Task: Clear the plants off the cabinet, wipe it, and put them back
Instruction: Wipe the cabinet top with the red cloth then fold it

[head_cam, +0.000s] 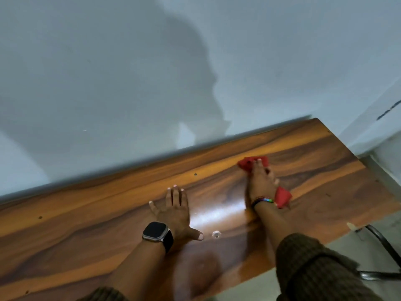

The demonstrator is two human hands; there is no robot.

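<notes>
The cabinet top [108,213] is a glossy brown wood-grain surface running diagonally along a pale wall. My right hand [261,181] presses a red cloth [249,162] flat on the wood near the right end; part of the cloth sticks out beside my wrist. My left hand [176,211], with a black watch on the wrist, lies flat and spread on the cabinet to the left of it, holding nothing. No plants are in view.
The pale wall [130,72] rises straight behind the cabinet. A small white speck [216,234] lies on the wood near my left thumb. A black cable [382,242] runs over the grey floor past the cabinet's right front edge.
</notes>
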